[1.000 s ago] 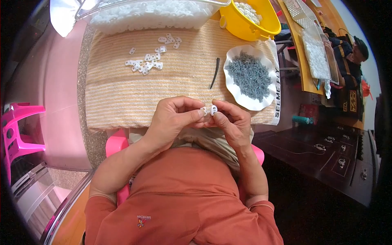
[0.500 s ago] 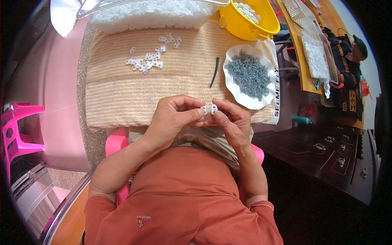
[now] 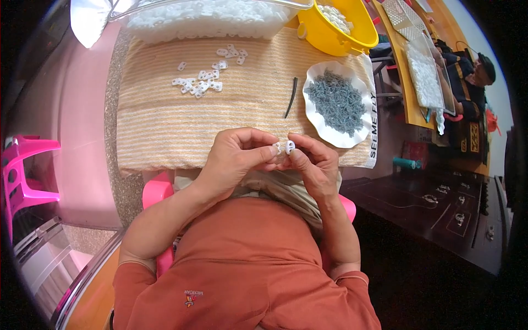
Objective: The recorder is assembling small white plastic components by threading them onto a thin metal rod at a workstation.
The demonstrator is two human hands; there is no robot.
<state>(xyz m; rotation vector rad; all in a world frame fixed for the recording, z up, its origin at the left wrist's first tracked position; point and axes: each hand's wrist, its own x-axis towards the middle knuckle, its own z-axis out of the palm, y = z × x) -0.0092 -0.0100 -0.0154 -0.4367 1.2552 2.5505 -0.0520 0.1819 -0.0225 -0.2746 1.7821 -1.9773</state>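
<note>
Over the near edge of the striped towel, my hands meet fingertip to fingertip. My left hand [image 3: 235,155] is closed in a pinch on a small white plastic piece [image 3: 277,147], mostly covered by the fingers. Between thumb and forefinger my right hand [image 3: 316,165] holds another small white piece, an oval with two holes [image 3: 290,147], right beside the first. Whether the two pieces touch I cannot tell. Farther out on the towel lie several loose white two-hole pieces [image 3: 202,88]. A thin black stick [image 3: 291,98] lies beyond my right hand.
A white wavy-rimmed plate [image 3: 312,116] heaped with small grey-blue parts [image 3: 336,102] sits at right. Behind are a clear bin [image 3: 206,19] of white pieces and a yellow basket [image 3: 324,39]. Another person [image 3: 467,77] sits at a table far right. A pink stool [image 3: 30,176] stands left.
My hands stay almost in place, still pinching the two white pieces. The view has shifted very slightly; nothing else visibly differs.
</note>
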